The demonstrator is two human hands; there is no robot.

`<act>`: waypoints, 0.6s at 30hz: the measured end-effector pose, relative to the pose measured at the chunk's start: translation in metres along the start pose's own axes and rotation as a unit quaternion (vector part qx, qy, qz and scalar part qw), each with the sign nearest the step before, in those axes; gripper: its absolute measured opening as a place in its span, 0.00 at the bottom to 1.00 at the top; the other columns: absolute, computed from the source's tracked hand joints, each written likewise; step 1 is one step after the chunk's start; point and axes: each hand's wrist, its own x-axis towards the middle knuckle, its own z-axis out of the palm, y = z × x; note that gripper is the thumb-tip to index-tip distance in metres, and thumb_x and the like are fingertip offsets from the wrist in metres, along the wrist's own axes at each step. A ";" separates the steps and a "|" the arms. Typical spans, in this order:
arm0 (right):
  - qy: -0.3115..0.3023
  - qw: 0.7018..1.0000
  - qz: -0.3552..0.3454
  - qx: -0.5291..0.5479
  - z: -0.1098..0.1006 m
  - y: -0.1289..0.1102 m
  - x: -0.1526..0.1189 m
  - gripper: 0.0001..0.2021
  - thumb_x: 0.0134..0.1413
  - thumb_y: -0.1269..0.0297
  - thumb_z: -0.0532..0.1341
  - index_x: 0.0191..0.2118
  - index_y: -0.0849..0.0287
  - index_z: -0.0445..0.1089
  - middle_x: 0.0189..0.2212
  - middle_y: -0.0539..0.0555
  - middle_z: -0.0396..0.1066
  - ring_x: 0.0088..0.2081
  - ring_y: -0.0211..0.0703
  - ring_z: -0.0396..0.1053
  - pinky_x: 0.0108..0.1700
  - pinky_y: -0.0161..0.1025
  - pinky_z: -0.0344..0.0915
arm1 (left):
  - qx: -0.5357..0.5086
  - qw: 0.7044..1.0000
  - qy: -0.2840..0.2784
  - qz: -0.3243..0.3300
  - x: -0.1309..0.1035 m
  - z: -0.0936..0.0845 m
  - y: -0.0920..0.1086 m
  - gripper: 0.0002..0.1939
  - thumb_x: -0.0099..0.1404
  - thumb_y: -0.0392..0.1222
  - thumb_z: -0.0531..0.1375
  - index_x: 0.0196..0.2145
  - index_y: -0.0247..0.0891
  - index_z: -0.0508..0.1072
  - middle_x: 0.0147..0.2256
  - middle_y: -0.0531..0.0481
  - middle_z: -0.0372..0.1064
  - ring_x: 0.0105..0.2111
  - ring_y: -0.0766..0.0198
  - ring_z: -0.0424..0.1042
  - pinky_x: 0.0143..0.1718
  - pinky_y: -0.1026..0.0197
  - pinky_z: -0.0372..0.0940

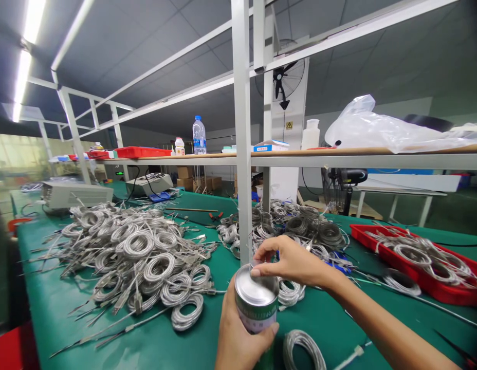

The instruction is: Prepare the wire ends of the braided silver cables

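Note:
My left hand (242, 334) is wrapped round a green and silver can (257, 303), held upright over the green table (146, 349) at the lower middle. Over the can's silver top is my right hand (271, 259), with thumb and fingers bent together near the far left rim. Whatever sits between those fingertips is too small to make out. To the left of the can lies a large pile of coiled grey cables (138, 244). One loose coil (303, 352) is just right of the can, near the lower edge.
A white post (243, 128) rises beyond the can and carries a shelf (207, 160). At the right, a red tray (450, 295) holds cable coils. More coils (296, 226) lie behind the post. A water bottle (199, 136) stands on the shelf.

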 end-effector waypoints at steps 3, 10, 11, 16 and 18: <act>-0.039 0.999 -0.021 0.004 -0.003 -0.004 0.004 0.13 0.48 0.56 0.59 0.30 0.62 0.74 0.25 0.51 0.73 0.28 0.40 0.67 0.27 0.33 0.61 | -0.001 1.000 0.003 -0.001 0.000 0.000 -0.001 0.44 0.44 0.36 0.65 0.57 0.36 0.50 0.55 0.37 0.56 0.54 0.46 0.57 0.53 0.47 0.54; -0.112 0.991 -0.064 -0.029 -0.017 -0.020 0.013 0.08 0.46 0.67 0.62 0.33 0.64 0.75 0.30 0.54 0.74 0.31 0.39 0.67 0.31 0.34 0.60 | -0.027 1.000 0.011 0.002 0.002 0.001 0.007 0.42 0.42 0.32 0.64 0.55 0.37 0.55 0.50 0.40 0.63 0.50 0.48 0.63 0.49 0.50 0.59; -0.123 0.989 -0.069 -0.035 -0.019 -0.022 0.014 0.08 0.46 0.69 0.62 0.34 0.64 0.75 0.31 0.54 0.74 0.32 0.39 0.67 0.33 0.34 0.60 | -0.031 0.999 0.016 0.000 0.003 0.002 0.007 0.42 0.41 0.31 0.64 0.55 0.37 0.55 0.50 0.40 0.63 0.50 0.48 0.63 0.49 0.51 0.60; -0.162 0.981 -0.083 -0.059 -0.021 -0.029 0.017 0.11 0.47 0.71 0.62 0.39 0.62 0.74 0.36 0.56 0.73 0.35 0.40 0.67 0.37 0.36 0.61 | -0.040 0.999 0.033 -0.014 0.003 0.006 0.006 0.44 0.39 0.30 0.63 0.55 0.37 0.55 0.50 0.41 0.64 0.49 0.47 0.63 0.48 0.50 0.60; -0.169 0.980 -0.086 -0.066 -0.021 -0.029 0.016 0.12 0.48 0.71 0.61 0.41 0.63 0.73 0.37 0.57 0.73 0.36 0.40 0.68 0.39 0.36 0.61 | -0.040 0.999 0.035 -0.010 0.003 0.006 0.006 0.44 0.39 0.30 0.63 0.55 0.37 0.54 0.50 0.40 0.63 0.50 0.47 0.63 0.49 0.50 0.59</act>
